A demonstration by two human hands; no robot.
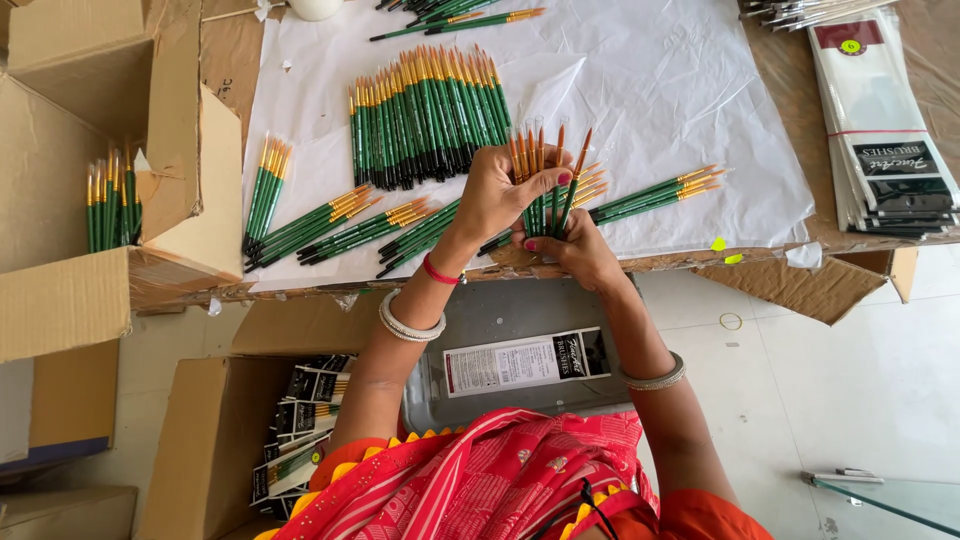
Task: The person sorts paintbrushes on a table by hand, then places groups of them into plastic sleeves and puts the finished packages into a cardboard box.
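Observation:
My left hand (492, 196) and my right hand (570, 248) hold one upright bunch of green-handled paint brushes (545, 195) with gold ferrules, at the near edge of the table. The left hand's fingers curl over the top of the bunch. The right hand grips the handles from below. One brush at the right of the bunch leans outward. Rows and small piles of the same green brushes lie on white paper (650, 90), with a large fanned row (425, 115) just beyond my hands.
An open cardboard box (70, 170) at left holds more brushes (112, 205). Packaged brush sets (885, 140) are stacked at the far right. A grey tray (520, 315) with one packet (525, 362) rests near my lap, and a carton of packets (300, 425) stands at lower left.

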